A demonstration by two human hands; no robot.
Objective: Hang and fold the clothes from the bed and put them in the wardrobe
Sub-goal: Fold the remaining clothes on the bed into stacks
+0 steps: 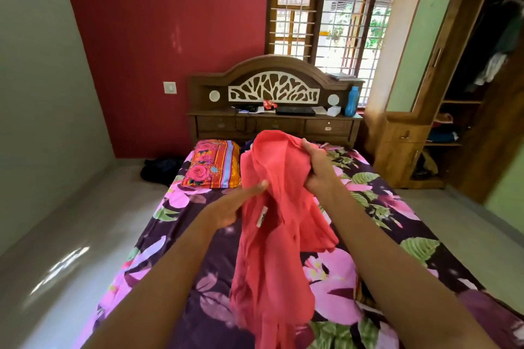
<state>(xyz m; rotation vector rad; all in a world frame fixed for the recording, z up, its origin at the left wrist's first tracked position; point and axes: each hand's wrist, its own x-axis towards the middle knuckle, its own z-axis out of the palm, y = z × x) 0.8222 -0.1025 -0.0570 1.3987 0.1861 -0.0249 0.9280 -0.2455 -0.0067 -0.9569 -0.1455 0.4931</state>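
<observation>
Hanging nearest is the coral garment (279, 235), held up over the bed (419, 246). Its bunched upper edge is clutched in the right grip (314, 168). The left grip (232, 207) is laid flat against the cloth, fingers straight, holding nothing. It seems the garment is being sorted out for folding. The shoulders should be found first, using the white label (262, 216), and the cloth shaken straight before the open wardrobe (397, 150) is approached.

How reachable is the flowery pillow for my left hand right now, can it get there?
Probably yes. The left hand only touches the pink garment with straight fingers, while the right hand grips it. The pillow lies just beyond the left hand on the bed, with only bare sheet between.
</observation>
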